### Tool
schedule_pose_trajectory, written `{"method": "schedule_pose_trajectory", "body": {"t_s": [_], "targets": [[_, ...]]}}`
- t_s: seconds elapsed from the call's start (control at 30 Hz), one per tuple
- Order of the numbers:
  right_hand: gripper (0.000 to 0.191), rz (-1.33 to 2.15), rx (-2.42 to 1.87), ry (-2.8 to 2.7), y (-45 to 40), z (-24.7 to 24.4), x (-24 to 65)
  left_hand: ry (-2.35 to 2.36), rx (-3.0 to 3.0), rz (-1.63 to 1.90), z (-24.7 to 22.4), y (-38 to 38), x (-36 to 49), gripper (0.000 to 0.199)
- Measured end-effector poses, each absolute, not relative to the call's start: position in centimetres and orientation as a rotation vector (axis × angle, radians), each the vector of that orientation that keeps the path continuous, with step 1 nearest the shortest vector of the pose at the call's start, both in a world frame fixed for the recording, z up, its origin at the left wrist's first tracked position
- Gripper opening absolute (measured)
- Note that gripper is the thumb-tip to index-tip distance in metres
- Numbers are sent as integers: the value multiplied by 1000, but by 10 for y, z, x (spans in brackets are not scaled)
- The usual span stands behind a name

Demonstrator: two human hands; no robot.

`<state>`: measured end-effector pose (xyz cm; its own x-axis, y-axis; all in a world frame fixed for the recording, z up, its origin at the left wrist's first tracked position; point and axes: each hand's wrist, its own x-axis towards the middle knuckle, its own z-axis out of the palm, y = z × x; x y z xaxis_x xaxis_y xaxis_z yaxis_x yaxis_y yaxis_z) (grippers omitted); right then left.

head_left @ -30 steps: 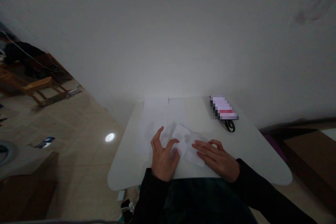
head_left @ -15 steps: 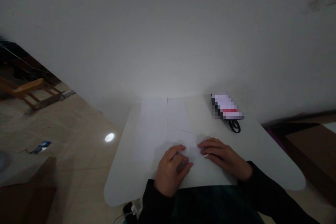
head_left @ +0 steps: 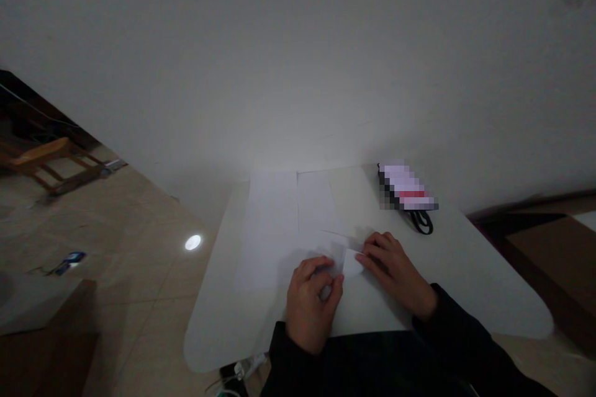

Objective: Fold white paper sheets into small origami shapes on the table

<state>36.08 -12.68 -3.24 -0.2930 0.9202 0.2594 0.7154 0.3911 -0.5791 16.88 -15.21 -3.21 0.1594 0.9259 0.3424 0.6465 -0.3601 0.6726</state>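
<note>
A small piece of white paper (head_left: pixel 352 263) is between my hands near the front of the table, one part of it raised and catching the light. My right hand (head_left: pixel 395 270) pinches its right corner between thumb and fingers. On the other side, my left hand (head_left: pixel 313 301) has curled fingers, with its thumb and fingertips at the paper's left edge. Behind them, larger white sheets (head_left: pixel 272 217) lie flat on the table, and the small paper's far edge overlaps them.
The white table (head_left: pixel 484 285) stands against a pale wall (head_left: pixel 298 62). A blurred-out phone-like device (head_left: pixel 407 187) with a black cord (head_left: pixel 421 222) rests at the back right. To the left are a wooden chair (head_left: pixel 44 155) and a box (head_left: pixel 46 360); cables (head_left: pixel 237 372) hang below the table's front left.
My right fingers have closed on the paper's corner and lifted it, so a bright flap now shows. My left hand has shifted slightly right, its fingers drawn closer together.
</note>
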Motion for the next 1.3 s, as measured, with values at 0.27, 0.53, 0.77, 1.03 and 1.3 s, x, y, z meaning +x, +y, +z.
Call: {"method": "schedule_pose_trajectory", "body": {"t_s": [0.27,0.53,0.77,1.03,1.3], "targets": [[22,379,-1455,-2093,-124,-39,359,1570,2060,992,-32,-151,172,12],[24,309,-1497,-2063,-121,-47,357,1575,2112,898,-29,-150,172,16],[23,346,-1543,-2053,-120,-46,355,1285,2300,854,-35,-149,170,26],[26,293,-1581,-2058,-119,-45,354,1298,2310,860,-34,-148,170,25],[28,255,-1544,-2042,-119,-47,353,1315,2329,887,-33,-149,171,25]]}}
